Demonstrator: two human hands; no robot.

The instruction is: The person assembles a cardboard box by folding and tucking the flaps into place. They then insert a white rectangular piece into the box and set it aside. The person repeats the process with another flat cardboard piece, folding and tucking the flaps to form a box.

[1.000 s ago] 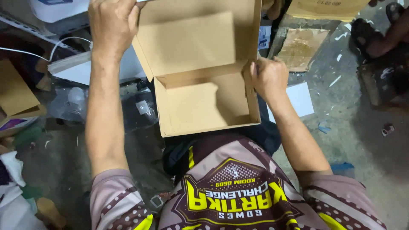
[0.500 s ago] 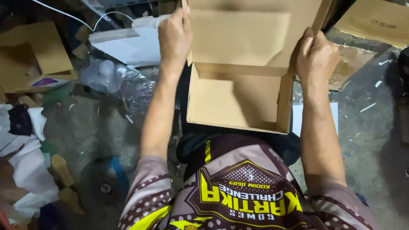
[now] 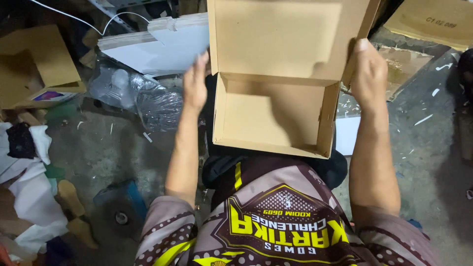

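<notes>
A brown cardboard box (image 3: 271, 116) rests open on my lap, its lid (image 3: 281, 37) standing up at the far side. My right hand (image 3: 368, 74) grips the lid's right side flap, thumb along its edge. My left hand (image 3: 195, 83) is just left of the box's left wall, fingers straight and apart, slightly blurred, and holds nothing. The inside of the box is bare cardboard.
Crumpled clear plastic wrap (image 3: 143, 98) and flat white sheets (image 3: 157, 44) lie left of the box. A small open carton (image 3: 34, 64) sits far left, with white cloths (image 3: 29, 197) below it. Flat cardboard pieces (image 3: 428, 19) lie at the upper right on the littered concrete floor (image 3: 428, 143).
My left hand has let go of the lid's left edge and dropped beside the box wall. The right hand has stayed on the right flap as the view shifted.
</notes>
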